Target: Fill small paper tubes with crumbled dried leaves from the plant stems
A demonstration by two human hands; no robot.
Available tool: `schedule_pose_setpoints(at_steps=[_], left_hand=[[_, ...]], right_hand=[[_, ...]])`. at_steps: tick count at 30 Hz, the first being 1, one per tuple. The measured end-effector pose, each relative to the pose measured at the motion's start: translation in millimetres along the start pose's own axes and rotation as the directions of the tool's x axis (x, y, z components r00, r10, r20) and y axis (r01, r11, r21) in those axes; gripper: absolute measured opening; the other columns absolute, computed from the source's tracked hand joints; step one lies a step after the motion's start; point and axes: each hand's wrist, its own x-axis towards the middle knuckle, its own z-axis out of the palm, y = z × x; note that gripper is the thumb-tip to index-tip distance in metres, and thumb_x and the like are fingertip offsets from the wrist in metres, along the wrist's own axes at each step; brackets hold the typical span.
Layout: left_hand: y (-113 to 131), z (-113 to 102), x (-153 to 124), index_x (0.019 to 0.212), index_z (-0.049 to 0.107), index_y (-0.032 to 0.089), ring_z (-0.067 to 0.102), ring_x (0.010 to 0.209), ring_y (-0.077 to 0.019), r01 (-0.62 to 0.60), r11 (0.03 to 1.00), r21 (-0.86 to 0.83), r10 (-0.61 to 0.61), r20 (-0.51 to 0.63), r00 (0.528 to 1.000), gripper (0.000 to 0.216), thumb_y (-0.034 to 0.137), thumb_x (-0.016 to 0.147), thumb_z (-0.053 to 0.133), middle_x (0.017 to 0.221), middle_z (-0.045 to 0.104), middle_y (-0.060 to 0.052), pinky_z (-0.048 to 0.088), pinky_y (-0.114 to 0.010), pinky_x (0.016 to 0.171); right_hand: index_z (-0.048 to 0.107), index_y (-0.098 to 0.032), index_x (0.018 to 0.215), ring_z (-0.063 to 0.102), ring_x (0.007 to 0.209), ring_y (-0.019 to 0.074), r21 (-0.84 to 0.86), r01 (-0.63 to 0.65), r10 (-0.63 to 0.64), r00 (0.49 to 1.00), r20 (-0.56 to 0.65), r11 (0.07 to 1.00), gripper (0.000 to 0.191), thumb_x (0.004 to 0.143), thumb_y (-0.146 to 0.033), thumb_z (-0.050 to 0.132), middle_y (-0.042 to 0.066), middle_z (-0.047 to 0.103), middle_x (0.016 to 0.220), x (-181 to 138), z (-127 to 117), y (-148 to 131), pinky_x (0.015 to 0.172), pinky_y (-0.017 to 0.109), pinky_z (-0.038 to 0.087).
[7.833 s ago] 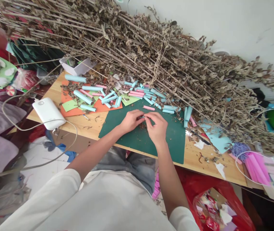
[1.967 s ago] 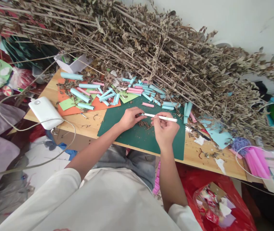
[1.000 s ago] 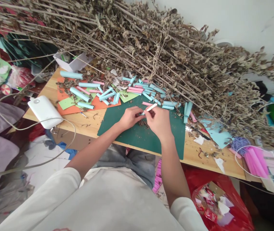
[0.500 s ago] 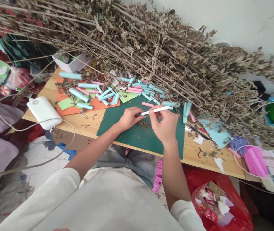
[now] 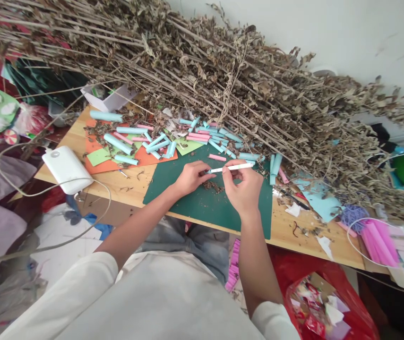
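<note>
Over the dark green mat, my right hand pinches a slim white pen-like stick, which points left. My left hand has its fingers closed at the stick's left tip, around a small light-blue piece that looks like a paper tube. Most of that piece is hidden by the fingers. Crumbled dry leaves lie on the mat just beneath both hands. A pink paper tube rests on the mat behind them.
Light-blue tubes and pink ones lie across orange paper and behind the mat. A large heap of dried stalks covers the back. A white power bank with a cable sits left; a red bag hangs low right.
The view has shifted slightly. The stick lies a little more level, and a bit of light blue now shows at my left fingertips. Both hands keep their grip.
</note>
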Motion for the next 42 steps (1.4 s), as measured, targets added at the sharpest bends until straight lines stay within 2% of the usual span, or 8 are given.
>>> schedule_pose_setpoints(at_steps=[9, 12, 19, 26, 30, 35, 42], left_hand=[[-0.7, 0.1, -0.3, 0.086, 0.067, 0.014, 0.054, 0.062, -0.0104, -0.004, 1.0, -0.003, 0.004, 0.009, 1.0, 0.031, 0.045, 0.089, 0.062, 0.073, 0.061, -0.002, 0.042, -0.021, 0.061], [-0.6, -0.5, -0.3, 0.083, 0.066, 0.014, 0.054, 0.062, -0.0105, -0.005, 1.0, 0.014, 0.004, 0.011, 1.0, 0.028, 0.041, 0.091, 0.06, 0.072, 0.059, -0.002, 0.041, -0.021, 0.06], [0.7, -1.4, 0.0, 0.08, 0.064, 0.015, 0.053, 0.063, -0.0109, 0.014, 1.0, 0.019, -0.014, 0.03, 0.999, 0.025, 0.036, 0.091, 0.061, 0.072, 0.058, -0.001, 0.041, -0.021, 0.06], [0.3, -0.9, 0.4, 0.08, 0.063, 0.015, 0.052, 0.063, -0.011, -0.005, 0.999, 0.033, 0.004, 0.03, 1.0, 0.021, 0.033, 0.09, 0.061, 0.072, 0.056, -0.001, 0.04, -0.022, 0.06], [1.4, -1.2, 0.5, 0.08, 0.064, 0.015, 0.052, 0.063, -0.0114, -0.011, 0.999, 0.035, 0.01, 0.02, 1.0, 0.024, 0.036, 0.091, 0.06, 0.071, 0.056, -0.001, 0.04, -0.022, 0.061], [1.7, -1.1, 0.6, 0.084, 0.065, 0.015, 0.052, 0.062, -0.0108, -0.017, 1.0, 0.026, 0.017, 0.011, 1.0, 0.026, 0.04, 0.091, 0.061, 0.073, 0.057, -0.001, 0.041, -0.022, 0.061], [1.6, -1.1, 0.7, 0.082, 0.064, 0.015, 0.052, 0.062, -0.0109, -0.003, 0.999, 0.033, 0.002, 0.018, 1.0, 0.028, 0.041, 0.091, 0.059, 0.071, 0.057, -0.001, 0.04, -0.022, 0.061]], right_hand=[[0.066, -0.02, 0.086, 0.06, 0.056, 0.0133, 0.008, -0.022, 0.021, 0.994, 0.106, 1.0, 0.016, 0.088, -0.034, 0.057, 0.002, 0.068, 0.073, 5.8, 11.2, 7.5, 0.059, 0.025, 0.049], [0.067, -0.019, 0.085, 0.059, 0.053, 0.0142, -0.005, -0.01, 0.01, 0.989, 0.146, 1.0, 0.018, 0.088, -0.033, 0.057, 0.001, 0.067, 0.067, 5.7, 17.3, 12.5, 0.057, 0.025, 0.047], [0.067, -0.019, 0.088, 0.061, 0.059, 0.0167, -0.093, 0.075, -0.066, 0.993, 0.094, 0.993, 0.02, 0.091, -0.032, 0.052, 0.004, 0.069, 0.071, 1.4, 28.1, 20.1, 0.062, 0.027, 0.045], [0.067, -0.019, 0.089, 0.061, 0.059, 0.0171, -0.1, 0.04, -0.029, 0.994, 0.11, 0.994, 0.02, 0.091, -0.031, 0.051, 0.003, 0.067, 0.067, 2.1, 30.6, 22.1, 0.062, 0.027, 0.044], [0.068, -0.019, 0.084, 0.059, 0.056, 0.0151, -0.048, 0.003, 0.002, 0.995, 0.103, 0.999, 0.018, 0.089, -0.032, 0.056, 0.002, 0.068, 0.068, 5.2, 25.0, 15.5, 0.061, 0.026, 0.045], [0.069, -0.018, 0.093, 0.058, 0.057, 0.0132, 0.089, -0.05, 0.048, 0.998, 0.029, 0.995, 0.019, 0.088, -0.031, 0.056, 0.004, 0.072, 0.081, 5.5, 20.3, 9.4, 0.057, 0.025, 0.047], [0.069, -0.02, 0.093, 0.059, 0.06, 0.0136, 0.075, -0.01, 0.006, 0.998, 0.055, 0.997, 0.016, 0.087, -0.029, 0.058, 0.006, 0.074, 0.092, 4.0, 19.0, 10.2, 0.06, 0.027, 0.05]])
